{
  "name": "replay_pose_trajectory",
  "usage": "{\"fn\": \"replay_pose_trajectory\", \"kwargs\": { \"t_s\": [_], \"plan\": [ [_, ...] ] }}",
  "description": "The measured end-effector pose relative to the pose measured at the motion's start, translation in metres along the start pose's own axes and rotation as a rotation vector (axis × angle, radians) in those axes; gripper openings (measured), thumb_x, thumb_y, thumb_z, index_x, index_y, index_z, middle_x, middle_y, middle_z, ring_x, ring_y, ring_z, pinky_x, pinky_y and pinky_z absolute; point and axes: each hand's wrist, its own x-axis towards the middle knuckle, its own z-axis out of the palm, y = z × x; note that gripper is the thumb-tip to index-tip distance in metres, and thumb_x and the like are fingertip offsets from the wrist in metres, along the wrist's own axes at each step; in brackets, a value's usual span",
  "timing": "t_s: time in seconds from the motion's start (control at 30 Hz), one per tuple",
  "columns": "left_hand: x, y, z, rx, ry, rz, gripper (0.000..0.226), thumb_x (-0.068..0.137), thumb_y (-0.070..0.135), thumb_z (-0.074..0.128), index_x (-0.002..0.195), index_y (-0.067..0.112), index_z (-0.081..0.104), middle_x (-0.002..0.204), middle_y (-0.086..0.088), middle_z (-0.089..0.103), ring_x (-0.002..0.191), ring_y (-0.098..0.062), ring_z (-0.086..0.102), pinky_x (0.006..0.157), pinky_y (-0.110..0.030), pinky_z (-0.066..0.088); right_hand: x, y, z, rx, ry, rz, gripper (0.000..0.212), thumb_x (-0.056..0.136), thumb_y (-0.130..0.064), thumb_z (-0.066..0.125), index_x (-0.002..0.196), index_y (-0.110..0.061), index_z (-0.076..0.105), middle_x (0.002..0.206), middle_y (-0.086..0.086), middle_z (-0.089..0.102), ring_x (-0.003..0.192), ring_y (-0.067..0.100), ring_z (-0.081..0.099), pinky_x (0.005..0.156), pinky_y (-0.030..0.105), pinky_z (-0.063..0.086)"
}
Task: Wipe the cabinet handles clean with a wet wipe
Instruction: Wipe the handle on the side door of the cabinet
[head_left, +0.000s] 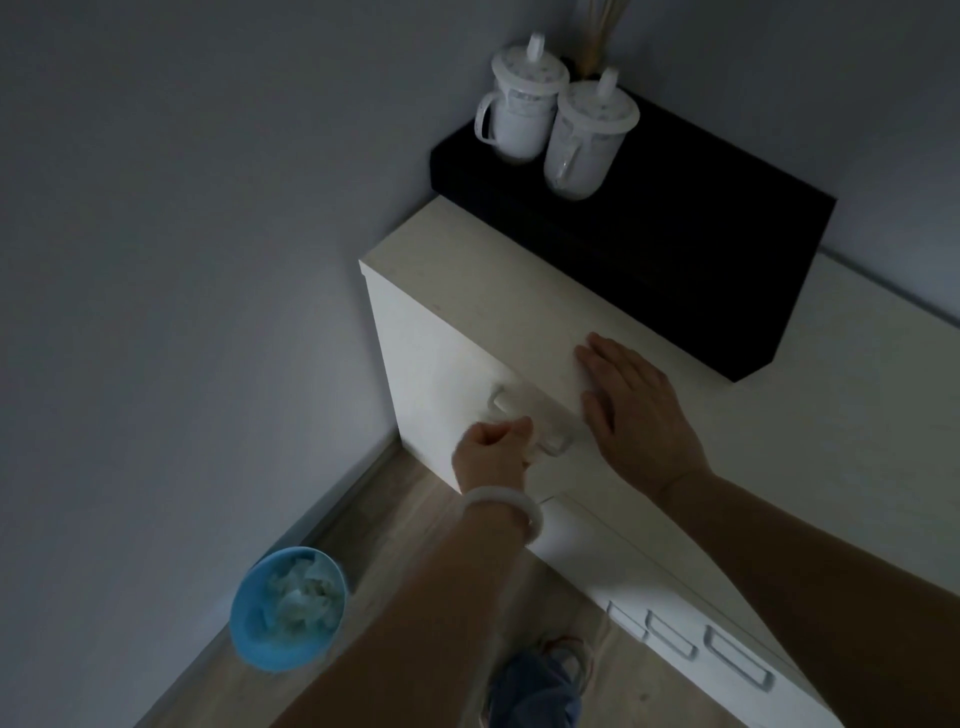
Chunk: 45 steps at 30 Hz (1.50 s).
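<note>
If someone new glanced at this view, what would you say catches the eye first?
Probably the blue bowl on the floor at lower left, the one bright colour. Next, two white lidded cups on a black box atop the cabinet, and the left hand gripping its handle.

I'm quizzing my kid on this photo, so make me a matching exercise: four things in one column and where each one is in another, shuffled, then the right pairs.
Things
1. right hand
2. left hand
3. lidded cups
4. blue bowl

Places
A. on the wooden floor by the wall
B. flat on the cabinet top
C. on the black box
D. at the cabinet handle, fingers curled

Pairs: 1-B, 2-D, 3-C, 4-A
</note>
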Motion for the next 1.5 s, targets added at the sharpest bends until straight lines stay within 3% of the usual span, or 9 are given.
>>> {"fn": "replay_pose_trajectory", "kwargs": {
  "t_s": [0.23, 0.33, 0.5, 0.67, 0.83, 1.03, 1.17, 1.3, 1.5],
  "plan": [
    [0.003, -0.007, 0.004, -0.109, 0.004, -0.038, 0.017, 0.076, 0.013, 0.079, 0.072, 0.01, 0.064, 0.072, -0.009, 0.069, 0.074, -0.025, 0.066, 0.075, -0.038, 0.059, 0.001, -0.001, -0.001, 0.011, 0.003, -0.007, 0.052, 0.096, -0.036, 0.032, 0.146, -0.018, 0.037, 0.153, 0.0, 0.033, 0.14, 0.015, 0.029, 0.116, 0.036, 0.023],
    [0.011, -0.008, 0.002, -0.221, 0.024, -0.062, 0.021, 0.075, 0.012, 0.08, 0.084, 0.014, 0.061, 0.087, -0.011, 0.07, 0.084, -0.028, 0.067, 0.08, -0.041, 0.058, 0.001, -0.001, -0.001, 0.016, 0.001, 0.004, 0.053, 0.096, -0.038, 0.03, 0.146, -0.02, 0.035, 0.154, -0.001, 0.031, 0.141, 0.016, 0.028, 0.117, 0.036, 0.022],
    [-0.009, -0.021, 0.01, -0.292, -0.214, -0.173, 0.027, 0.083, 0.01, 0.073, 0.106, 0.013, 0.059, 0.104, -0.005, 0.07, 0.095, -0.019, 0.067, 0.073, -0.027, 0.054, 0.001, -0.001, 0.0, 0.013, 0.0, 0.01, 0.052, 0.097, -0.037, 0.031, 0.146, -0.021, 0.035, 0.154, -0.001, 0.031, 0.141, 0.015, 0.027, 0.117, 0.034, 0.019],
    [-0.002, -0.021, 0.006, -0.297, -0.381, -0.18, 0.03, 0.085, 0.001, 0.068, 0.114, 0.003, 0.062, 0.104, -0.006, 0.071, 0.096, -0.02, 0.067, 0.088, -0.036, 0.055, 0.001, 0.0, 0.0, 0.02, 0.0, 0.011, 0.052, 0.096, -0.037, 0.031, 0.146, -0.02, 0.036, 0.153, -0.001, 0.032, 0.141, 0.016, 0.029, 0.117, 0.035, 0.021],
    [0.013, 0.001, -0.002, -0.122, -0.461, -0.137, 0.017, 0.082, -0.005, 0.067, 0.099, -0.002, 0.066, 0.092, -0.012, 0.071, 0.084, -0.023, 0.069, 0.073, -0.03, 0.059, 0.001, 0.001, 0.0, 0.023, -0.011, 0.01, 0.053, 0.097, -0.039, 0.029, 0.147, -0.022, 0.034, 0.154, -0.002, 0.03, 0.141, 0.016, 0.027, 0.116, 0.039, 0.024],
    [0.04, 0.03, -0.02, -0.239, -0.316, -0.096, 0.014, 0.081, -0.009, 0.066, 0.094, -0.009, 0.065, 0.093, -0.016, 0.069, 0.085, -0.026, 0.068, 0.071, -0.028, 0.059, 0.001, 0.002, 0.001, 0.03, -0.008, 0.012, 0.052, 0.097, -0.039, 0.031, 0.147, -0.023, 0.033, 0.155, -0.004, 0.029, 0.142, 0.015, 0.026, 0.117, 0.037, 0.021],
    [0.025, 0.01, -0.01, -0.161, -0.238, -0.11, 0.018, 0.08, 0.002, 0.073, 0.097, 0.001, 0.069, 0.104, -0.019, 0.071, 0.101, -0.034, 0.066, 0.092, -0.042, 0.054, 0.001, 0.002, 0.002, 0.026, -0.009, 0.017, 0.052, 0.097, -0.038, 0.031, 0.147, -0.023, 0.033, 0.155, -0.004, 0.029, 0.142, 0.015, 0.026, 0.117, 0.036, 0.021],
    [0.002, -0.003, 0.0, -0.088, -0.325, -0.131, 0.018, 0.079, -0.002, 0.073, 0.096, 0.003, 0.069, 0.102, -0.019, 0.071, 0.097, -0.033, 0.067, 0.089, -0.039, 0.055, 0.002, 0.001, 0.001, 0.027, 0.001, 0.015, 0.053, 0.096, -0.038, 0.031, 0.146, -0.022, 0.036, 0.154, -0.003, 0.031, 0.141, 0.016, 0.028, 0.116, 0.036, 0.022],
    [0.038, 0.017, -0.018, -0.165, -0.166, -0.061, 0.014, 0.076, 0.004, 0.078, 0.086, 0.007, 0.069, 0.091, -0.011, 0.071, 0.095, -0.03, 0.067, 0.095, -0.042, 0.052, 0.001, 0.001, 0.001, 0.027, 0.012, 0.003, 0.053, 0.096, -0.037, 0.031, 0.145, -0.021, 0.037, 0.153, -0.003, 0.033, 0.14, 0.015, 0.029, 0.116, 0.033, 0.021]
  ]
}}
